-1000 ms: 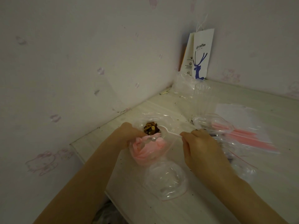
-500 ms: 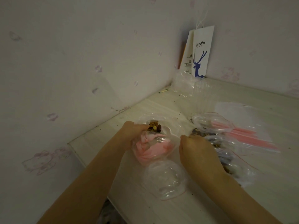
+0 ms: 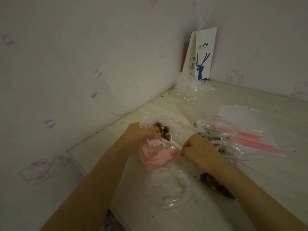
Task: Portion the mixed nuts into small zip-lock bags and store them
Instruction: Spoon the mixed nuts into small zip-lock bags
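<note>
— What is shown by the head camera?
— A small bag (image 3: 158,154), clear with a bunched pink lower part, is held at the table (image 3: 266,189). Its mouth is gripped by the left hand (image 3: 135,135), whose fingers are curled into the plastic.

— And the other hand?
— The right hand (image 3: 198,152) is seen just right of the small bag. A white spoon (image 3: 174,142) is pinched by its handle between thumb and fingers.

— Where are the mixed nuts?
— A heap of mixed nuts (image 3: 164,130) is carried on the spoon's bowl at the small bag's mouth. Whether they lie inside it cannot be told. Further nuts (image 3: 215,182) are only partly seen, right of the small bag and nearer the person.

— What else is laid out?
— An empty zip-lock bag (image 3: 168,187) is laid just nearer than the small bag. A pile of flat bags (image 3: 250,139) with pink strips is spread to its right. A paper coffee bag (image 3: 203,54) is stood against the wall (image 3: 83,64), well beyond it.
</note>
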